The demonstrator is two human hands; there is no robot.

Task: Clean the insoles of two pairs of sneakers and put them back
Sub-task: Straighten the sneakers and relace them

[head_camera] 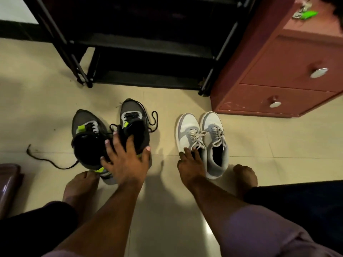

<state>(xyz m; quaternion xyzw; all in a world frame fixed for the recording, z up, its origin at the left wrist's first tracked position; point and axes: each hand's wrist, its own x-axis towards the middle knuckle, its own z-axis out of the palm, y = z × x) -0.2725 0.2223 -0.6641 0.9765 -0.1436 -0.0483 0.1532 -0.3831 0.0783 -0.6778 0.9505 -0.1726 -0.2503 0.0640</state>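
A dark grey pair of sneakers (87, 127) with neon green tabs stands on the floor at the left, laces loose. My left hand (126, 160) lies spread over their openings, with the thumb hooked round the outer side of the right shoe (132, 112) and the fingers reaching into the collars. A white and light grey pair (213, 130) stands to the right, laced. My right hand (187, 164) covers the heel opening of its left shoe (186, 127), fingertips curled over the collar. The shoe interiors are dark, and no insole shows.
A black metal shoe rack (148, 52) stands behind the shoes. A reddish drawer cabinet (278, 80) with round metal knobs is at the back right, keys with a green tag (304, 13) on top. My bare feet (79, 186) rest on the tile floor. A dark lace (46, 160) trails left.
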